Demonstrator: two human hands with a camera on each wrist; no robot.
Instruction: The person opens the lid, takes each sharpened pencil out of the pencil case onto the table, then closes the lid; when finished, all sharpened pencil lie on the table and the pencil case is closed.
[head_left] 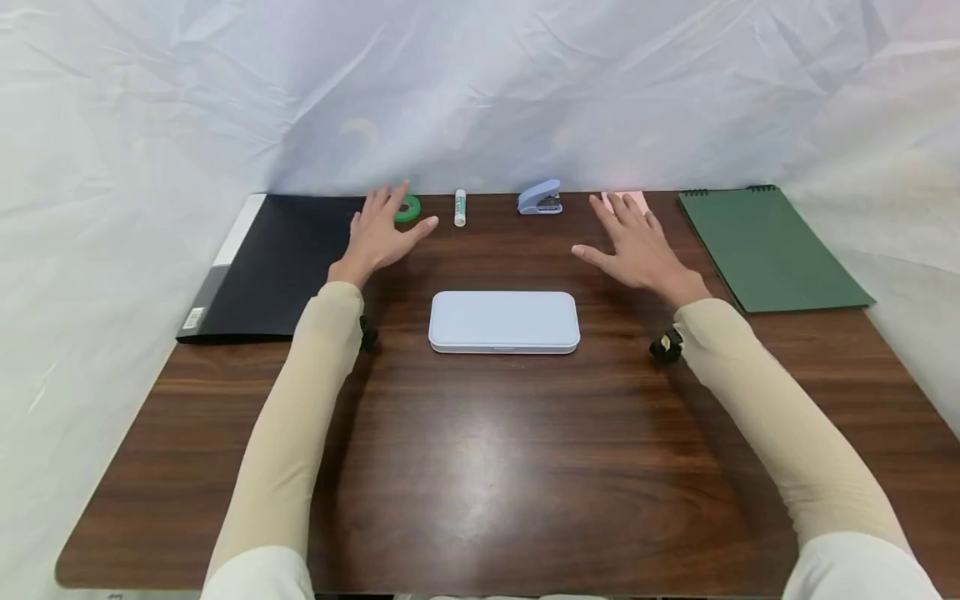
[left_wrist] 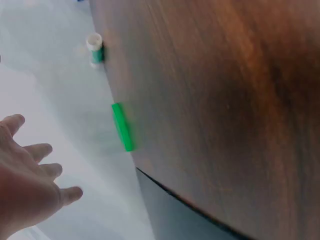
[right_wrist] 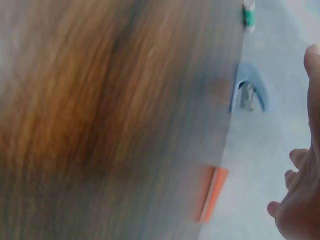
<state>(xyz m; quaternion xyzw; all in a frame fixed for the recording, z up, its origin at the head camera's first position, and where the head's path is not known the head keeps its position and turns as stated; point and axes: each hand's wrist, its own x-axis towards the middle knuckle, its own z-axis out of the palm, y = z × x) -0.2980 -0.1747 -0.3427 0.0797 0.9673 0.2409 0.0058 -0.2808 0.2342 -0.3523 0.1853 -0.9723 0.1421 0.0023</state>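
My left hand (head_left: 381, 237) is held over the table with fingers spread, holding nothing. In the head view its fingers overlap a green tape roll (head_left: 408, 209) and the edge of a black folder (head_left: 300, 258). My right hand (head_left: 633, 246) is likewise spread and holds nothing; its fingertips overlap a pink pad of paper (head_left: 637, 200). Between and nearer than the hands lies a closed white flat case (head_left: 504, 321). A glue stick (head_left: 460, 208) stands at the back, and a light blue stapler (head_left: 540, 198) sits right of it, also seen in the right wrist view (right_wrist: 255, 82).
A green spiral-bound sketchbook (head_left: 776, 250) lies at the right of the brown wooden table (head_left: 480, 467). White sheeting (head_left: 480, 92) hangs along the table's back edge and both sides. The black folder takes up the back left corner.
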